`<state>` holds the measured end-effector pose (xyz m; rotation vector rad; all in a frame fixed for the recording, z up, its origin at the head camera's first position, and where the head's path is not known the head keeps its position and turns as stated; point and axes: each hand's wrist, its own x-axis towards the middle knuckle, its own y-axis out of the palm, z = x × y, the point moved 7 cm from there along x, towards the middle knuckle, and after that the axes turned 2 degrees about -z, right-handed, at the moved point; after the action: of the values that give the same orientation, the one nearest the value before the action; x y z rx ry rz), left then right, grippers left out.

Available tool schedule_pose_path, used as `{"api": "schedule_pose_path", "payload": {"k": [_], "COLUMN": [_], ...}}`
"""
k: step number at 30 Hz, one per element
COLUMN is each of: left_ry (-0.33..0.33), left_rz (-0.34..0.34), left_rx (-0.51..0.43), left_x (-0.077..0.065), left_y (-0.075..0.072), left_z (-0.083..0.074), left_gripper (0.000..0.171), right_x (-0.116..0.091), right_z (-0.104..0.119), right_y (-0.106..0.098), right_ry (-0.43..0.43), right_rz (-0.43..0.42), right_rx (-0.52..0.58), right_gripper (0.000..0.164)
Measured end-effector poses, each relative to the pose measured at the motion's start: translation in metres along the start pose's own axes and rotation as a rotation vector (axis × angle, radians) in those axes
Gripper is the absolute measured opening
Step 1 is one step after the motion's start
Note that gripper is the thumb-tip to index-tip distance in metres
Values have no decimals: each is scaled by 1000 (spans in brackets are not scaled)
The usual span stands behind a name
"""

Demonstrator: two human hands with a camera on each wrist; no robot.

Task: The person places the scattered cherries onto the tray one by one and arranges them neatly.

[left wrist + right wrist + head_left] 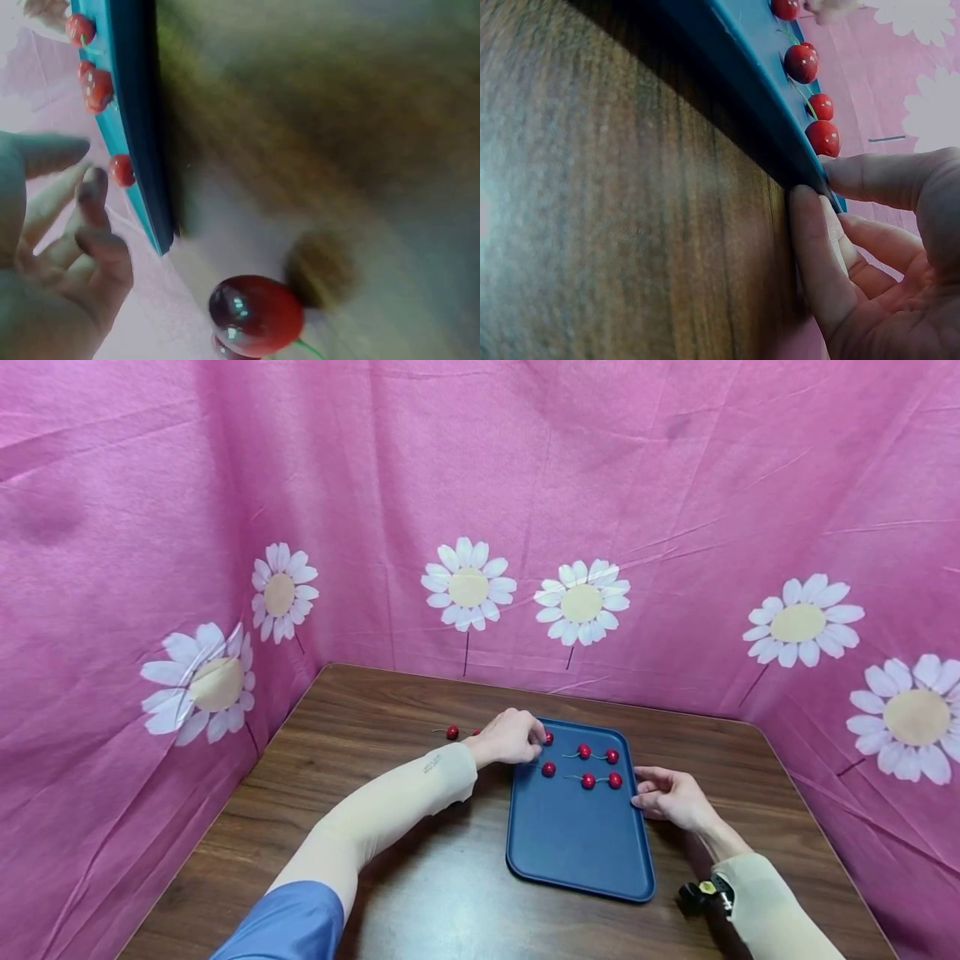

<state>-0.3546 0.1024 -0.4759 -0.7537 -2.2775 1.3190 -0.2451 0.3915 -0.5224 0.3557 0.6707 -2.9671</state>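
A dark blue tray (577, 843) lies on the table with several red cherries in its far half, most with visible stems, set in two rows. Over the tray's far left corner is my left hand (512, 737), fingers bent and pointing down. A cherry (549, 738) is right by its fingertips, partly covered; another cherry (549, 769) lies just nearer. In the left wrist view a gap shows between thumb and fingers (94, 187), with nothing visible in it. My right hand (885, 262) pinches the tray's right rim, thumb on the edge and a finger against the outer side.
Left of the tray a loose cherry (452, 732) rests on the wooden table (375, 710), with another cherry (476, 732) partly hidden behind the left wrist. A pink curtain (480, 468) with white daisies hangs around the table. A black wrist device (705, 895) sits at the right sleeve.
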Motion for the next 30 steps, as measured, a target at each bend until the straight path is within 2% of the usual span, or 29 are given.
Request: {"api": "schedule_pose_path", "payload": {"k": [4,10,14,21,26,30], "left_ry": [-42,-57,-26,38,56,41], "left_rz": [-49,6,26,69,84,78], "left_rx": [79,207,241,230,205,202], "left_x": [15,33,41,43,39,37], "left_y": [-4,4,7,7,7,8], "left_z": [5,10,11,9,8,10], "left_gripper": [26,41,39,22,20,22], "right_x": [0,1,3,5,4,5], "right_z": [1,0,1,5,8,8], "right_y": [1,4,5,4,4,6], "right_ry": [6,20,25,32,34,36], "right_rz": [-7,-11,-17,-26,-28,-22], "right_rx": [13,26,24,25,30,35], "right_gripper": [75,76,75,75,76,76]}}
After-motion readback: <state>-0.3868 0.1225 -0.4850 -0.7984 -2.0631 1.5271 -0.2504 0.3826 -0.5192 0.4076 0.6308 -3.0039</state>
